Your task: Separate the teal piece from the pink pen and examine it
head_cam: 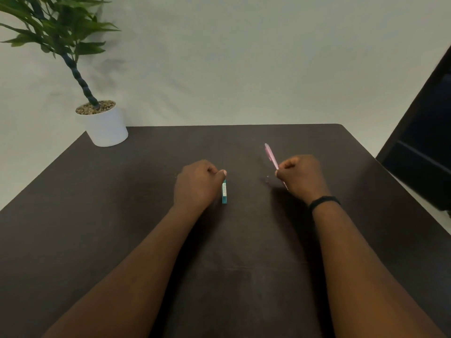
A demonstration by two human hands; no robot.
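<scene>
One head-worn wide-angle view looks forward and down (steeply, from close) over the dark table.

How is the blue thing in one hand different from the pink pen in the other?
The teal box is short, flat and blocky; the pink pen is long and thin. The left hand holds the box, the right hand the pen. The box points toward the person; the pen slants up and away. Both are gripped in curled fingers above the dark table.

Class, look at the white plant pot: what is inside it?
Inside the white pot, pebbles cover the top and a dark plant stem rises from them. Anything beneath the pebbles is hidden.
</scene>
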